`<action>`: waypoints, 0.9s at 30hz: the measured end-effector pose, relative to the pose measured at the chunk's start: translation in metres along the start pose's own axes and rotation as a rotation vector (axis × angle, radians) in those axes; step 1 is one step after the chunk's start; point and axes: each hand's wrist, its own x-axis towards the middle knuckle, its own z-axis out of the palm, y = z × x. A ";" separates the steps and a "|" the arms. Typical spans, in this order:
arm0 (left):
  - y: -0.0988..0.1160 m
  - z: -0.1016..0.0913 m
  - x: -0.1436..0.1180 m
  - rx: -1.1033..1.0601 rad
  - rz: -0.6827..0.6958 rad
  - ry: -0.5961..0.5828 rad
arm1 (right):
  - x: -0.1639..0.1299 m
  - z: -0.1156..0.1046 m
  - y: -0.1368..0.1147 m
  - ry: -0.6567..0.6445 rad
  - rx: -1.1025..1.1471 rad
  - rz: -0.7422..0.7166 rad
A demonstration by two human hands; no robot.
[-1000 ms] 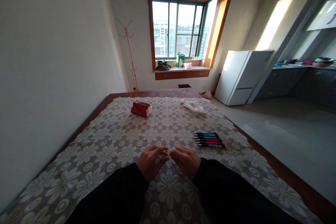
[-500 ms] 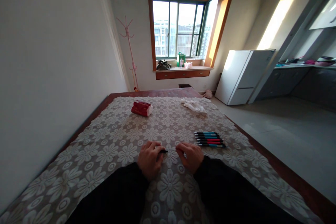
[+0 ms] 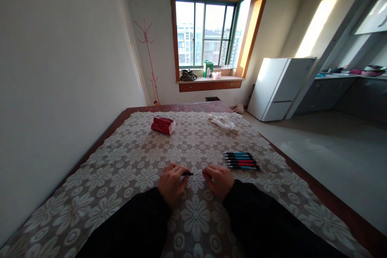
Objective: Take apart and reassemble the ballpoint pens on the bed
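head view: hands (image 3: 196, 181) unmoved, pen (image 3: 188, 174) held.

near edge: left hand (image 3: 171, 182) and right hand (image 3: 218, 180) side by side on the table (image 3: 127, 161), a thin pen part (image 3: 190, 174) between them
right of hands: row of pens (image 3: 241, 161)
far left: tissue pack (image 3: 163, 125)
far right: crumpled cloth (image 3: 223, 121)

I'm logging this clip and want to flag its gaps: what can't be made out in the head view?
- Thin dark pen part between left hand and right hand: too small to identify; curled fingers hide its ends.
- Row of coloured pens: exact count too small to tell.
- Crumpled white item on the floral lace tablecloth: too far to identify.
- Forearms: black sleeves cover them, cut off by the bottom edge.
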 end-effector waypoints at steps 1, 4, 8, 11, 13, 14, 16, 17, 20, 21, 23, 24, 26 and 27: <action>0.000 0.000 0.000 -0.003 0.011 0.001 | 0.000 0.000 0.000 0.000 0.002 -0.007; 0.002 -0.002 0.001 -0.023 0.046 0.004 | 0.000 0.002 0.001 0.006 0.014 -0.019; 0.002 -0.003 0.001 -0.049 0.064 -0.006 | 0.000 0.003 0.001 0.013 0.041 -0.040; 0.001 -0.002 0.001 -0.051 0.062 -0.001 | 0.000 0.003 0.002 0.013 0.057 -0.066; 0.000 -0.002 0.001 -0.043 0.064 0.012 | 0.000 0.003 0.002 0.019 0.051 -0.074; 0.000 -0.002 0.001 -0.039 0.067 0.017 | 0.000 0.003 0.002 0.023 0.048 -0.076; 0.000 -0.002 0.001 -0.038 0.073 0.028 | 0.000 0.003 0.002 0.035 0.042 -0.077; 0.000 -0.002 0.001 -0.040 0.075 0.031 | 0.000 0.003 0.002 0.041 0.041 -0.079; 0.001 -0.003 0.001 -0.042 0.075 0.035 | 0.000 0.003 0.002 0.046 0.038 -0.081; 0.001 -0.003 0.001 -0.038 0.073 0.034 | 0.001 0.003 0.002 0.046 0.036 -0.079; 0.001 -0.002 0.000 -0.031 0.065 0.028 | 0.001 0.003 0.001 0.042 0.031 -0.072; 0.001 -0.002 0.000 -0.032 0.060 0.025 | 0.001 0.003 0.001 0.041 0.029 -0.067; 0.000 -0.001 -0.001 -0.040 0.058 0.020 | 0.001 0.003 0.001 0.037 0.029 -0.066; -0.001 0.000 -0.001 -0.044 0.060 0.018 | 0.001 0.003 0.001 0.033 0.030 -0.068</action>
